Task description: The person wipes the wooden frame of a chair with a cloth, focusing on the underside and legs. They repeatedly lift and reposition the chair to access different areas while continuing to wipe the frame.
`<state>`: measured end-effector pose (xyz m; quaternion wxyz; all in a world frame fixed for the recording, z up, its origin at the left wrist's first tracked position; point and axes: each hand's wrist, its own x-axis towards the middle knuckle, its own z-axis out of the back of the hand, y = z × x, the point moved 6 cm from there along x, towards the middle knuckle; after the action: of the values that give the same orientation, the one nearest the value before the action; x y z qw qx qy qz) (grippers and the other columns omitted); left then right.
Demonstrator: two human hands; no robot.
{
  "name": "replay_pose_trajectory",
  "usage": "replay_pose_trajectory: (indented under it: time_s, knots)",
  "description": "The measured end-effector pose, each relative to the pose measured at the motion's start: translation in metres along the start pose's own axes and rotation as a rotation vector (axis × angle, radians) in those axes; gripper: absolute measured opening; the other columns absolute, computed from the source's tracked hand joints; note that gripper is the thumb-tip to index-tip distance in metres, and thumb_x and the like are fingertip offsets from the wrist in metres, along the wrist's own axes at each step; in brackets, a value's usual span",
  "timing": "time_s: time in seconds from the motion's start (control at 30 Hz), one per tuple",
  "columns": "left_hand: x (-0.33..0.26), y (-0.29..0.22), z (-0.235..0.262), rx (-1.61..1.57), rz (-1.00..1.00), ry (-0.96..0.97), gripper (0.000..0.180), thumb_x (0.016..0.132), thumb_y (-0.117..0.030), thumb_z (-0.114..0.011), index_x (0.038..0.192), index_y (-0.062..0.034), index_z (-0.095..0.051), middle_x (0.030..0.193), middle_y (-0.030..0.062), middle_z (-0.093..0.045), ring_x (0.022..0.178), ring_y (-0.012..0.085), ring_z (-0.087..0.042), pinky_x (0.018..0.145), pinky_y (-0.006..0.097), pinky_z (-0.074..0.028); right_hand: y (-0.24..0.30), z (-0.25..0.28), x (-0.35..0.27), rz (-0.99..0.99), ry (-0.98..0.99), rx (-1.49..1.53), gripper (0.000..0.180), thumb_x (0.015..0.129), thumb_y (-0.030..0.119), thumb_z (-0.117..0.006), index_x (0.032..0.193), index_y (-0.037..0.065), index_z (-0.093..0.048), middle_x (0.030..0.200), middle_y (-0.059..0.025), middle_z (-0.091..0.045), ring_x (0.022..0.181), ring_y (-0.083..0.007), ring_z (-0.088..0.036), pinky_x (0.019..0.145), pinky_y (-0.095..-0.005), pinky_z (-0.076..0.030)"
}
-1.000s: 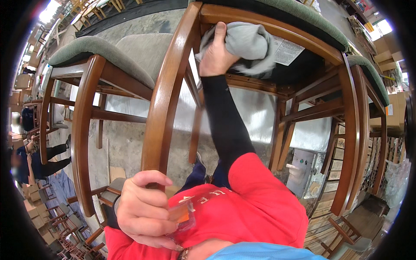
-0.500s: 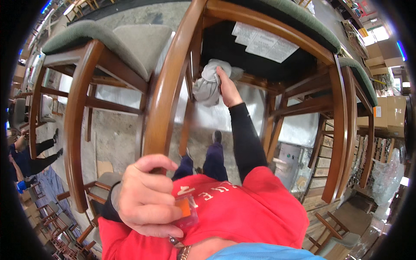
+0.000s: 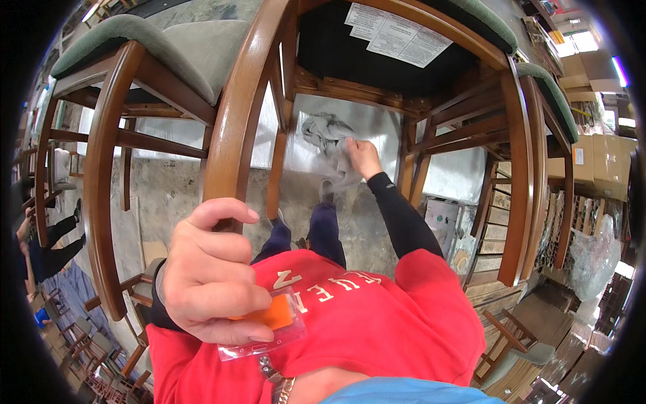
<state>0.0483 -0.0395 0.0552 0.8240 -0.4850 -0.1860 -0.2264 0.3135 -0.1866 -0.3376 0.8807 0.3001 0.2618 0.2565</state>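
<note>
left hand [image 3: 212, 276]: fingers curled tight round a brown chair leg [image 3: 232, 128], pinning a clear bag [image 3: 266, 330] with an orange piece inside against the palm. right hand [image 3: 363, 158]: arm stretched out in a black sleeve, fingers closed on a grey rag [image 3: 326, 145], rag bunched just below the seat frame [image 3: 356, 91], between the legs. chair [image 3: 518, 135] is lifted, its black underside with white paper labels [image 3: 397, 34] facing the camera. second chair [image 3: 134, 47], green padded, just beside at left. below: grey concrete floor [image 3: 175, 195], person's own feet. room: cardboard boxes [image 3: 599, 161] right, more chairs stacked low left. another person's legs at far left, cut by the rim. bag's contents hard to make out.
</note>
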Motion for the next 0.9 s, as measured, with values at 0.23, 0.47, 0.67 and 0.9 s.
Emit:
replay_pose_trajectory:
  time_s: [0.23, 0.47, 0.67, 0.9]
  knots:
    - [0.003, -0.001, -0.002, -0.025, 0.023, 0.001, 0.029, 0.081, -0.035, -0.080, 0.072, -0.0106, -0.067, 0.054, -0.0056, -0.049, 0.045, 0.0148, -0.044, 0.095, 0.046, -0.042, 0.021, 0.074, -0.007, 0.176, -0.145, 0.209, 0.043, 0.102, 0.036, -0.053, 0.086, 0.003, -0.074, 0.083, -0.0166, -0.072, 0.079, -0.0345, -0.070, 0.069, -0.0428, -0.053]
    - [0.002, 0.000, -0.001, 0.012, 0.071, 0.004, 0.029, 0.081, -0.035, -0.080, 0.072, -0.0112, -0.067, 0.054, -0.0053, -0.048, 0.046, 0.0148, -0.045, 0.094, 0.045, -0.042, 0.176, 0.103, 0.002, 0.453, 0.168, 1.737, 0.027, 0.101, 0.009, -0.048, 0.125, 0.004, -0.060, 0.123, -0.0092, -0.067, 0.114, -0.0258, -0.065, 0.092, -0.0407, -0.054]
    - [0.004, -0.003, 0.001, 0.001, 0.047, 0.030, 0.028, 0.082, -0.034, -0.079, 0.073, -0.0108, -0.067, 0.057, -0.0051, -0.050, 0.047, 0.0155, -0.045, 0.090, 0.044, -0.042, 0.259, 0.098, 0.067, 0.762, -0.187, 1.453, 0.014, 0.098, 0.000, -0.059, 0.110, 0.002, -0.067, 0.103, -0.0035, -0.070, 0.087, -0.0131, -0.066, 0.076, -0.0275, -0.054]
    - [0.004, -0.001, 0.001, -0.006, 0.035, 0.015, 0.030, 0.081, -0.036, -0.079, 0.072, -0.0104, -0.065, 0.059, -0.0042, -0.050, 0.049, 0.0155, -0.045, 0.089, 0.043, -0.044, 0.285, 0.086, 0.103, 0.563, -0.767, 1.419, 0.023, 0.082, -0.012, -0.062, 0.095, 0.004, -0.054, 0.089, 0.0012, -0.055, 0.076, -0.0054, -0.050, 0.068, -0.0207, -0.043]
